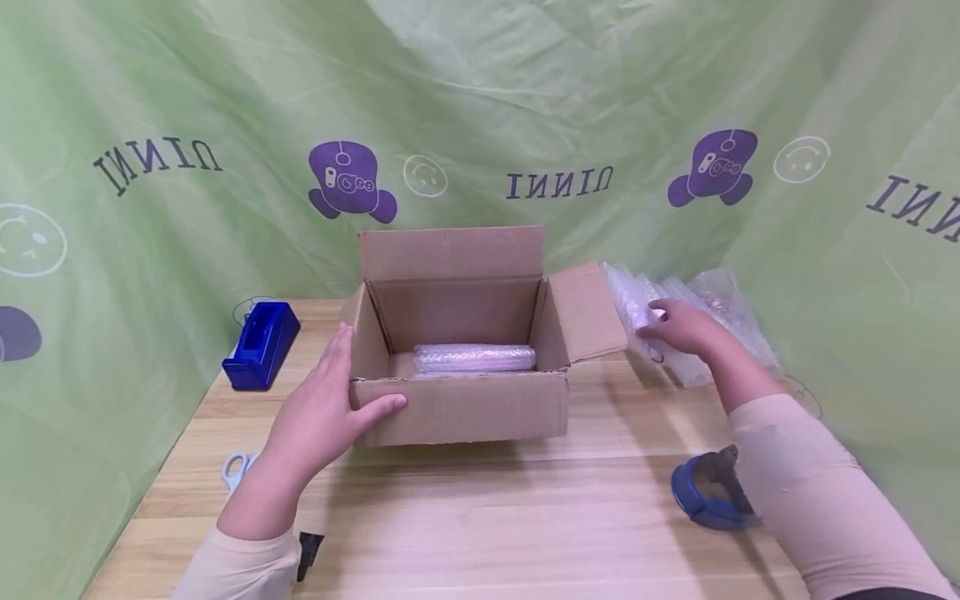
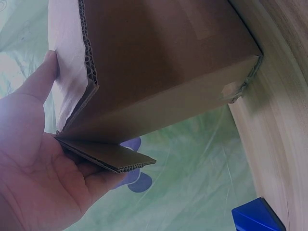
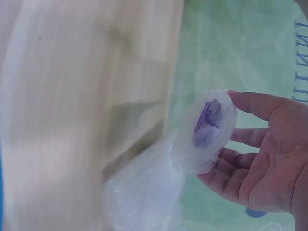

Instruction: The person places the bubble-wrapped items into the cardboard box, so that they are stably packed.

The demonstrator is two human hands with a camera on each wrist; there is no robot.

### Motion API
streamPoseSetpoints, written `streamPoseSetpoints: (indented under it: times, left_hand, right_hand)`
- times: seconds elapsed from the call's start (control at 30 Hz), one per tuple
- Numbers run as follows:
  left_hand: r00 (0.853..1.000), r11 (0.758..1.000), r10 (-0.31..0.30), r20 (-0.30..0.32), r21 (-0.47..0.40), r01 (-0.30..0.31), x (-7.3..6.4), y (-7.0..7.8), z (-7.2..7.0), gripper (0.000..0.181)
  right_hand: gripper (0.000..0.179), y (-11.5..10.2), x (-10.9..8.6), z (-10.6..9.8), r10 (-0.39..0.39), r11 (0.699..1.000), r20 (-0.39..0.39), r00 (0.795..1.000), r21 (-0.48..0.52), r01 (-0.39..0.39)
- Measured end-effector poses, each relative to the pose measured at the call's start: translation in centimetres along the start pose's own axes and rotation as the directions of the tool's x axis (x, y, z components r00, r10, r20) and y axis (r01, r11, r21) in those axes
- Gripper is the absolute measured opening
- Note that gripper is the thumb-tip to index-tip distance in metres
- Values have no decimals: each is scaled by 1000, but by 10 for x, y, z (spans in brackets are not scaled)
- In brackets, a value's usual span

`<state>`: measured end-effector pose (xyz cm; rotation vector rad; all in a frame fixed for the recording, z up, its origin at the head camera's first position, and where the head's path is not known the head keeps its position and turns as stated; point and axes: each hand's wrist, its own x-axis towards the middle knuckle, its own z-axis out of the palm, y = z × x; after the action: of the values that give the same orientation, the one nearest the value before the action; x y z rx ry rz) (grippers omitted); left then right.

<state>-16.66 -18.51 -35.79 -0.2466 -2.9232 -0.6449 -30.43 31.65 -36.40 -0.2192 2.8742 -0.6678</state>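
An open cardboard box (image 1: 465, 410) stands mid-table, its flaps spread. My left hand (image 1: 315, 417) grips its near left corner, thumb on the front flap and fingers along the left side; in the left wrist view the thumb presses one flap (image 2: 72, 67) while the fingers lie behind another. A bubble-wrapped bundle (image 1: 475, 358) lies inside the box. To the right of the box, my right hand (image 1: 684, 327) holds another bubble-wrapped bundle (image 3: 209, 127) between thumb and fingers, with something purple showing through the wrap. More bubble-wrapped bundles (image 1: 720, 304) lie beside that hand.
A blue tape dispenser (image 1: 262, 348) sits at the back left, with light blue scissors handles (image 1: 236, 472) nearer. A blue ring-shaped thing (image 1: 697, 500) lies by my right sleeve. Green printed cloth (image 1: 465, 108) hangs behind and around the table.
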Motion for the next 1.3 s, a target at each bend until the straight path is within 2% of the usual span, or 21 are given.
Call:
streamPoseSetpoints:
  times: [0.27, 0.43, 0.6, 0.9, 1.13, 1.3]
  left_hand:
    - [1000, 1000, 7, -3, 1, -7, 0, 0, -1, 121]
    - [1000, 1000, 5, -1, -1, -5, 0, -1, 0, 121]
    - [1000, 1000, 2, -2, 3, -2, -1, 0, 0, 121]
    - [1000, 1000, 1, -5, 6, -1, -2, 0, 0, 121]
    - [1000, 1000, 1, -6, 7, -1, -2, 0, -1, 121]
    - [1000, 1000, 0, -1, 0, 0, -2, 0, -1, 121]
  right_hand:
    - [77, -18, -8, -15, -39, 995, -87, 995, 94, 47]
    - [74, -34, -13, -24, -89, 989, -179, 980, 98, 108]
    - [74, -53, -21, -33, -124, 984, -279, 952, 87, 153]
    - [70, -92, -37, -42, -182, 966, -430, 884, 90, 243]
    - [65, -126, -41, -43, -258, 932, -458, 850, 113, 344]
    - [64, -146, -40, -40, -344, 903, -464, 816, 73, 422]
